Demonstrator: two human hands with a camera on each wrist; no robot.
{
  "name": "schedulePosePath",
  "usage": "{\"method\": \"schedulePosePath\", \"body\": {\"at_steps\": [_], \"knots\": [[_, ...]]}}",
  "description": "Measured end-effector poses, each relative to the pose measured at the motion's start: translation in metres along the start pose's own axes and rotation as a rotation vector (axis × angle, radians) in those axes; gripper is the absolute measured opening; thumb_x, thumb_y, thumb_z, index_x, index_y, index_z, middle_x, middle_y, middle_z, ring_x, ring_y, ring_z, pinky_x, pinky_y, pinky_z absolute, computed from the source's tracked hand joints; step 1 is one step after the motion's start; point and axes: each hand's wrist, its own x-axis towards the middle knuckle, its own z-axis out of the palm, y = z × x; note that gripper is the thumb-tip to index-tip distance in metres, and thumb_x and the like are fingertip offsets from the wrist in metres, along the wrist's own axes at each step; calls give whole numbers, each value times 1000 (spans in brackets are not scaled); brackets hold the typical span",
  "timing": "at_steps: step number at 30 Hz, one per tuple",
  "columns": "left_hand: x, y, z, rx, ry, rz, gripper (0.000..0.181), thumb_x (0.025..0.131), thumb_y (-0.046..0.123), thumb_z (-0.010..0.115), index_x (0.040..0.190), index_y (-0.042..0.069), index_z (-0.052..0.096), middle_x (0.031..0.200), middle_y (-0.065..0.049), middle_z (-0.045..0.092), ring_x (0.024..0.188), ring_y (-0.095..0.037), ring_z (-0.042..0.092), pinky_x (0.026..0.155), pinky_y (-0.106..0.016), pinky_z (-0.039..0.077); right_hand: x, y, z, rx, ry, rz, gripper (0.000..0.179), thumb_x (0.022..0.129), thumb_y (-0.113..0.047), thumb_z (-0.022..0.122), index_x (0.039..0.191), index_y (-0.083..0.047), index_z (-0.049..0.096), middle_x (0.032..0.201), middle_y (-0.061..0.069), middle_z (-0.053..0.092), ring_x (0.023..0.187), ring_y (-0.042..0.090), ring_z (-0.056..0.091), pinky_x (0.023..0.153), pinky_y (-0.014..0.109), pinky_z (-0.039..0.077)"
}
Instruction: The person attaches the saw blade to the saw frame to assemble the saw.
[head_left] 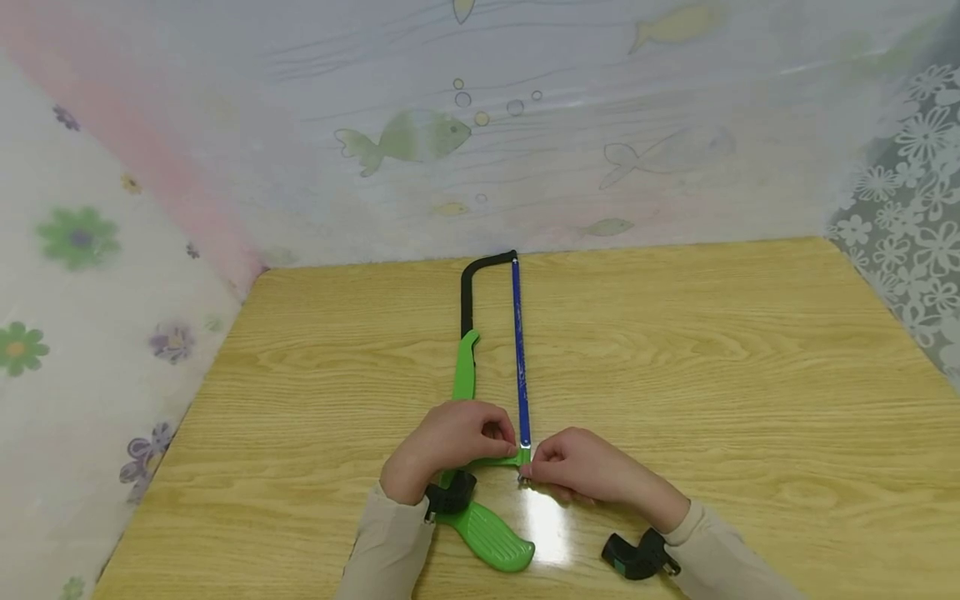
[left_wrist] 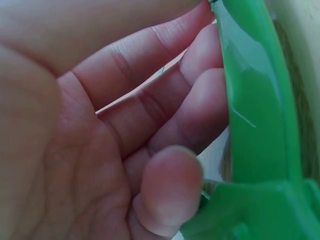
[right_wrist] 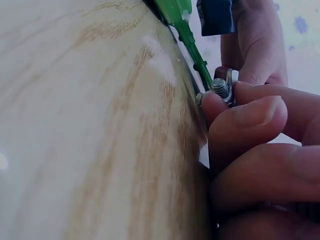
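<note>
Working the wing nut (right_wrist: 233, 78) on its threaded bolt (right_wrist: 220, 88) appears to be the step in hand. Hacksaw (head_left: 464, 371) lies flat on the surface (head_left: 712, 358), blue blade (head_left: 521, 350) spanning the frame, green handle (head_left: 493, 537) nearest the person. Right hand (head_left: 581, 463): fingers bent, thumb and fingertip pinching the wing nut at the blade's near end. Left hand (head_left: 453, 433): fingers curled, holding the green frame close by. Blade tension: cannot tell. Next move probably calls for a steadied frame and short turns of the nut; direction unclear.
</note>
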Motion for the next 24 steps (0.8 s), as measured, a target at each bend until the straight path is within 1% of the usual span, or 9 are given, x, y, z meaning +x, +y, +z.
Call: {"method": "schedulePosePath", "body": {"at_steps": [11, 17, 24], "knots": [[1, 1, 0, 17, 6, 9, 8, 76, 37, 67, 73, 32, 62, 65, 19, 55, 59, -2, 49, 57, -24, 39, -1, -2, 2, -22, 0, 2, 43, 82, -51, 55, 61, -14, 54, 43, -5, 43, 30, 6, 29, 33, 25, 26], [1, 0, 1, 11, 3, 5, 8, 76, 38, 67, 73, 33, 62, 65, 19, 56, 59, -2, 49, 57, -24, 39, -1, -1, 0, -22, -20, -15, 40, 84, -49, 53, 62, -15, 54, 44, -4, 43, 31, 7, 32, 34, 25, 29], [1, -1, 1, 3, 4, 6, 8, 76, 38, 67, 73, 33, 62, 65, 19, 56, 59, -2, 49, 57, -24, 39, -1, -2, -1, -24, -24, -12, 33, 85, -43, 55, 67, -16, 56, 45, -5, 43, 30, 7, 34, 35, 26, 32]]}}
